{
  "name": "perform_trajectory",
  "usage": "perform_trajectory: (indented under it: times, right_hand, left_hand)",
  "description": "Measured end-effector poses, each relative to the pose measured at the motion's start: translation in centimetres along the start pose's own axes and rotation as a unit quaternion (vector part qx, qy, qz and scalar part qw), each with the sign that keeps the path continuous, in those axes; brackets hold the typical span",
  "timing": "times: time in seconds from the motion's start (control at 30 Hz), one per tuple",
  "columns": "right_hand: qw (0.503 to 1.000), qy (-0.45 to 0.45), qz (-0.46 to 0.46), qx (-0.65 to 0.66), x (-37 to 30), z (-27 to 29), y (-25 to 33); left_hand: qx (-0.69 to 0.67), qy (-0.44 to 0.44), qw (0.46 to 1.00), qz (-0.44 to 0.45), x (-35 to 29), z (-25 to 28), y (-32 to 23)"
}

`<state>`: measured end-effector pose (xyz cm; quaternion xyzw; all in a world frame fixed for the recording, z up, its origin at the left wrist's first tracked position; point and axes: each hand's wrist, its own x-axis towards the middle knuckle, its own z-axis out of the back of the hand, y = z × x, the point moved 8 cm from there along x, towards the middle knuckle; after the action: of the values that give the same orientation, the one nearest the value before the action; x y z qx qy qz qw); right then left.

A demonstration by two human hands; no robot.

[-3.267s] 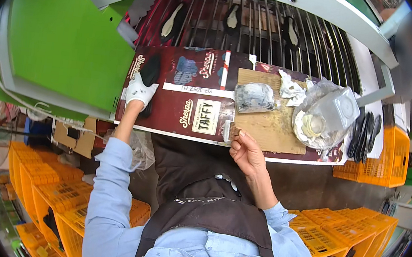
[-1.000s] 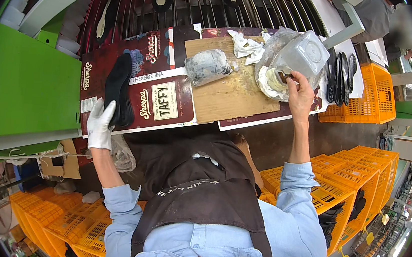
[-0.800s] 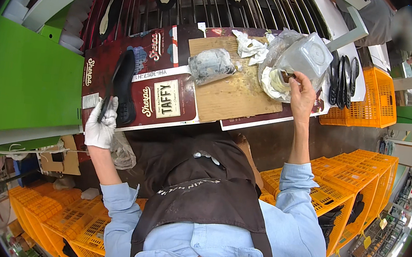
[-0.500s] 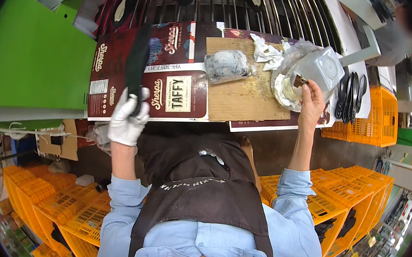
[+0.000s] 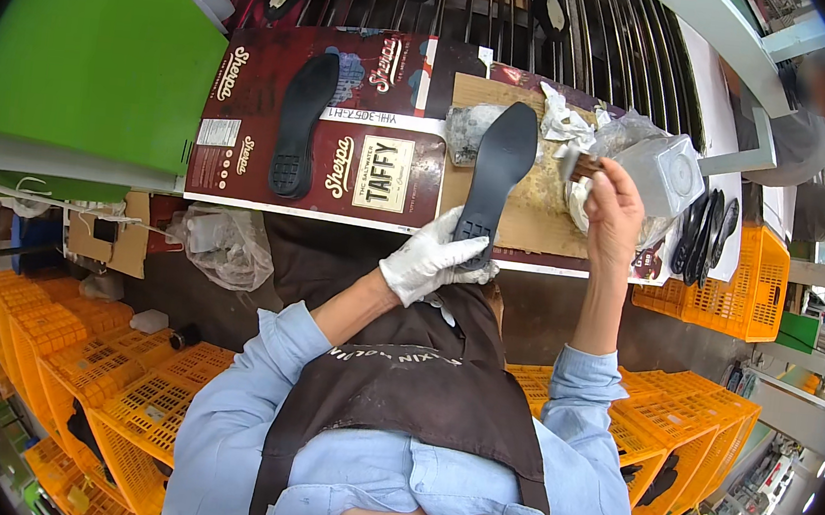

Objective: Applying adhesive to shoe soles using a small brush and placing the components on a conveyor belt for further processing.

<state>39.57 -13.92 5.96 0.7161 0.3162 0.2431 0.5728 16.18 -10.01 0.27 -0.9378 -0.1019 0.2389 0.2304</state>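
Observation:
A black shoe sole (image 5: 503, 161) is held upright in front of me, its heel in the fingers of my left hand (image 5: 437, 260), which wears a white glove. The sole's toe points away and covers part of a whitish, grey-stained wrapped bundle (image 5: 468, 131). Bare, my right hand (image 5: 614, 213) pinches a small brown block with a pale edge (image 5: 581, 167), just right of the sole and apart from it. Another black shoe sole (image 5: 304, 125) lies on the maroon printed cardboard (image 5: 228, 143) at the left.
A stained cardboard piece (image 5: 547, 221), crumpled white tissue (image 5: 566, 121) and a clear plastic tub (image 5: 678, 175) lie to the right. Several dark soles (image 5: 706, 238) stand beside an orange crate (image 5: 731, 286). Beyond runs a roller conveyor (image 5: 497, 25) with more soles.
My left hand has moved right from the left side of the cardboard and now holds a sole up. The brown block has risen away from the plastic tub in my right hand.

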Motion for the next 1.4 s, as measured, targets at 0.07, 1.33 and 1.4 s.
perform_trajectory:
  times: [0.07, 1.33, 1.4]
  right_hand:
    - [0.990, 0.049, 0.060, -0.116, -0.2, -2.6, 1.2]
    - [0.877, 0.152, 0.187, -0.416, 4.9, -6.9, 0.8]
    - [0.883, 0.070, 0.142, -0.442, 6.5, -5.5, 0.8]
  left_hand:
    - [-0.055, 0.065, 0.996, -0.008, -0.3, -0.7, 0.1]
    - [-0.045, 0.075, 0.995, -0.052, -1.7, -0.4, -0.9]
    - [-0.039, 0.071, 0.996, -0.048, -1.8, -0.2, -0.9]
